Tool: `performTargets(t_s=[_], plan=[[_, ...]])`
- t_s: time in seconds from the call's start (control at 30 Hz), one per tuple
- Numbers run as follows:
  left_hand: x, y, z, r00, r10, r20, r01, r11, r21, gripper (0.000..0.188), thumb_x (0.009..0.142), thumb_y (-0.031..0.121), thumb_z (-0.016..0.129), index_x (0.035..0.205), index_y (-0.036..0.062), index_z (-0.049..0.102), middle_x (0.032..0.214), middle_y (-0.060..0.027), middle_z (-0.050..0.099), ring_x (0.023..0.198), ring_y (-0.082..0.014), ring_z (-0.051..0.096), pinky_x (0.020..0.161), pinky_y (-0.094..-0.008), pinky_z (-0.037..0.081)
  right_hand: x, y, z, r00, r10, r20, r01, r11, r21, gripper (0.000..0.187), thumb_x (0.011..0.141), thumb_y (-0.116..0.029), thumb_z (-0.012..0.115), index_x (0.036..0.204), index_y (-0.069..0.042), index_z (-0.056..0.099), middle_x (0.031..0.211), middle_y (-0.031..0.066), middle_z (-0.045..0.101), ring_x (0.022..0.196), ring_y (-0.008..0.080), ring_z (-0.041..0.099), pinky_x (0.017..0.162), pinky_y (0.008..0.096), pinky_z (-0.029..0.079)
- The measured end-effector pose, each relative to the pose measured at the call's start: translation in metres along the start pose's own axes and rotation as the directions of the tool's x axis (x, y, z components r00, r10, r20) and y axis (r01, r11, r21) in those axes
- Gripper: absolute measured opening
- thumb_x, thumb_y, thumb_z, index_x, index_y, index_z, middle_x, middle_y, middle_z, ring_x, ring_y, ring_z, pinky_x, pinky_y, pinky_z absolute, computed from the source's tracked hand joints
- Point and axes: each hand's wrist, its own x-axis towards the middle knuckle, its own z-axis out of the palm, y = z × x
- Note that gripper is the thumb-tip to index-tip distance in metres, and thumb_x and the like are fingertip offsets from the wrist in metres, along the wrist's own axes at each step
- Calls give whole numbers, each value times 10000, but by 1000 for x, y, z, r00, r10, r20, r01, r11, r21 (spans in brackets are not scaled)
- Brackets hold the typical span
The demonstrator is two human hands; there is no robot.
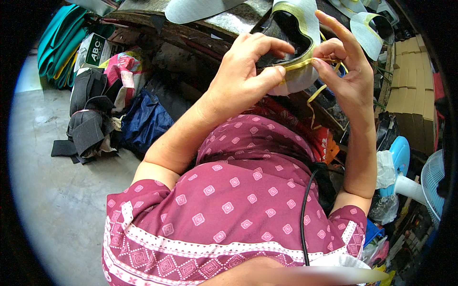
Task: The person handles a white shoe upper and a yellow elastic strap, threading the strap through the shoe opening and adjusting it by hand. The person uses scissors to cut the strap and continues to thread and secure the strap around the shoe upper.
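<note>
Though the white piece (310, 20) is cropped above, the left hand (244, 69) pinches its rim (296, 63), right hand (352, 67) yellow strip (311, 99).

Printed lettering on a white-and-green carton (97, 51), upper left
Large white capitals stand on the dark green panel of this carton, the row slanting upward to the right; any finer print on it is too small to read

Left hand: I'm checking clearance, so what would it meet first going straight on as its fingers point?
The left hand would probably first meet the right wall of the white, black-lined curved piece edged in yellow; the right hand lies beyond, though depth is unclear.
</note>
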Motion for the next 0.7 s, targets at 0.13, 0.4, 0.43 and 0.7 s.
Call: performTargets(t_s=[0.13,0.4,0.43,0.7], plan=[[7,3,-3,990,93,107,-117,963,241,265,882,240,641,1048,47,712,865,-70,647,964,-208,589,1111,-464,225,-1,1,3,999,50,2,-50,996,71,649,817,46,629,1432,-22,432,894,16,626,818,60,566,770,213,450],[20,20,-4,967,234,101,-251,940,229,155,876,169,673,929,28,708,865,-60,662,896,-205,617,1143,-502,195,-9,-14,-24,995,-96,-24,96,995,-3,690,825,43,644,1458,-12,377,860,41,623,784,75,570,730,211,452],[19,21,-5,968,245,61,-252,949,189,147,866,172,683,924,40,710,850,-54,665,893,-205,616,1130,-510,214,-11,-19,-30,992,-124,-22,125,992,19,699,825,45,646,1463,-10,366,853,48,623,776,79,572,719,208,451],[0,21,-29,980,185,-74,-199,930,-308,137,880,102,667,944,-18,653,878,-91,625,913,-224,575,1052,-467,352,-21,20,-32,955,251,-158,-289,909,-302,811,794,-55,712,1499,-163,326,881,82,638,795,180,623,751,316,538]])
